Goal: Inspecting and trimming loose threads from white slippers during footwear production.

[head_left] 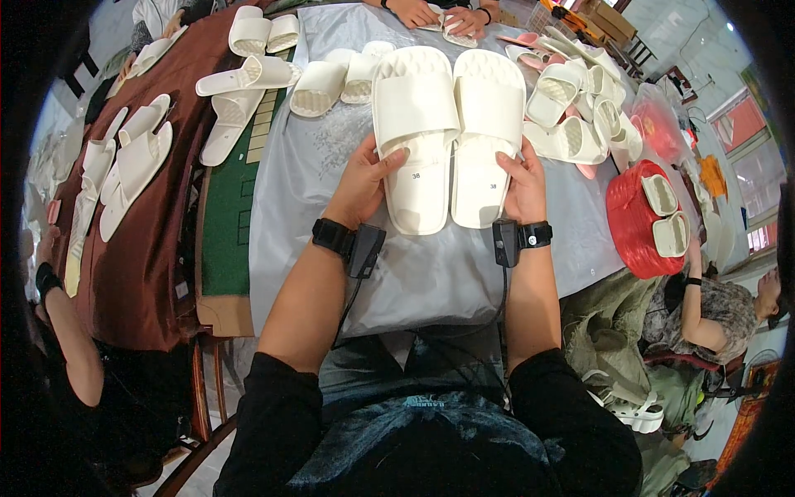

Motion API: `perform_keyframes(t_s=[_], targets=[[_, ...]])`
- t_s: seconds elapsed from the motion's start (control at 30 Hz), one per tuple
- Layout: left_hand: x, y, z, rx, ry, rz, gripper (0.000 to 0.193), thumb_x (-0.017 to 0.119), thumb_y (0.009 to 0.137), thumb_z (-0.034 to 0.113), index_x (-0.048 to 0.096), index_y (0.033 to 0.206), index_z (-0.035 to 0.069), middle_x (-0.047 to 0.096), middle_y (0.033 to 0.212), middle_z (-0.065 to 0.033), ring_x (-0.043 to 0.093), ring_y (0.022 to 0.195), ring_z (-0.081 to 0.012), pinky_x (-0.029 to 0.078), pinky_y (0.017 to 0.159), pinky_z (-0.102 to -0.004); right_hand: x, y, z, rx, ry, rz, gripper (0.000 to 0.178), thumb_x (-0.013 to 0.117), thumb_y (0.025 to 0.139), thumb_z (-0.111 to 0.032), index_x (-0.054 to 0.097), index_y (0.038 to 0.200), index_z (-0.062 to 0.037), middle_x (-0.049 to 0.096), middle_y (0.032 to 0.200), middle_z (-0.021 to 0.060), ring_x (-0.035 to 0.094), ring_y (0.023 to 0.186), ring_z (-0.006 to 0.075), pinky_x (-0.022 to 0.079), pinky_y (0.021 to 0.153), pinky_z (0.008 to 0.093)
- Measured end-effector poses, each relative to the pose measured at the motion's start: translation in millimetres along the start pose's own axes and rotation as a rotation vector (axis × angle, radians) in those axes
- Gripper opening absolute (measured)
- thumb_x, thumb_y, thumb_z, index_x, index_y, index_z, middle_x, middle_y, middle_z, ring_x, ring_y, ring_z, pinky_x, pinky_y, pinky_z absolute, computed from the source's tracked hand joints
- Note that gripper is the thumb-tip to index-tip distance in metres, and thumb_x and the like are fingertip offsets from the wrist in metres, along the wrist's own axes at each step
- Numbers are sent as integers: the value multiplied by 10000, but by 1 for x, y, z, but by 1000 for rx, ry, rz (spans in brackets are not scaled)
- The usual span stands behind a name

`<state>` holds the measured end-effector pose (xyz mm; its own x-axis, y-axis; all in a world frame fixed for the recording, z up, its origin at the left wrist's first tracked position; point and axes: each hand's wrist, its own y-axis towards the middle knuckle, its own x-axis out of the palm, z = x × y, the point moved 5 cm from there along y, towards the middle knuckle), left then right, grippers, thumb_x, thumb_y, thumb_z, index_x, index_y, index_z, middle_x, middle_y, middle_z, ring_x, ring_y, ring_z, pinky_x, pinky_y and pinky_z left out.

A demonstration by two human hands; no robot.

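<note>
A pair of white slide slippers is held up side by side above the table, soles down, heels toward me. My left hand point(359, 180) grips the left slipper point(416, 195) by its outer edge, the thumb lying on the footbed. In the same way my right hand point(523, 184) grips the right slipper point(480, 192) at its outer side. Both footbeds carry a small dark printed mark. Straps of both slippers face up. Each wrist wears a black band with a small cabled box.
Grey plastic sheeting point(290, 248) covers the table. More white slippers point(321, 87) lie beyond my left hand, and a heap of them point(571, 137) beyond my right. A red roll point(627, 224) carries two slippers. Brown cloth point(141, 273) covers the left side. Other people's hands point(411, 12) work opposite.
</note>
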<state>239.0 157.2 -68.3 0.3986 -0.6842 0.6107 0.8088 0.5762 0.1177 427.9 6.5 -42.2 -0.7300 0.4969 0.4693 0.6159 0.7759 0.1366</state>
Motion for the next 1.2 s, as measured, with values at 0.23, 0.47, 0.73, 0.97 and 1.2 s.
perform_keyframes(t_s=[0.23,0.47,0.73,0.97,1.2], targets=[[-1,0,0,-5,-16,16,518,670,890,86,444,1354,36,588,1267,-106,600,1115,-203,512,952,-356,0,1,0,2,18,-9,548,514,802,97,404,1336,38,626,1144,196,651,1011,261,547,878,369],[1,0,1,13,-5,11,513,670,891,90,446,1349,29,588,1266,-109,601,1114,-202,511,950,-352,1,-1,-2,11,3,-8,614,472,748,124,390,1352,46,612,1170,203,639,1044,283,535,912,383],[-2,0,0,9,0,23,495,663,896,90,447,1337,30,593,1252,-107,604,1106,-203,516,943,-354,1,0,0,31,54,-52,627,461,741,123,392,1359,43,594,1208,197,618,1093,283,529,934,391],[-1,0,2,-3,20,36,498,667,892,85,450,1338,40,593,1255,-102,606,1107,-201,524,932,-351,3,-1,-2,20,44,-41,609,480,755,116,405,1354,37,601,1202,182,627,1077,276,527,939,386],[-2,0,1,-17,35,59,537,674,869,36,434,1350,33,595,1253,-108,608,1109,-209,530,931,-351,1,0,-1,15,29,-74,617,536,777,116,402,1371,16,606,1202,174,625,1081,260,523,935,378]])
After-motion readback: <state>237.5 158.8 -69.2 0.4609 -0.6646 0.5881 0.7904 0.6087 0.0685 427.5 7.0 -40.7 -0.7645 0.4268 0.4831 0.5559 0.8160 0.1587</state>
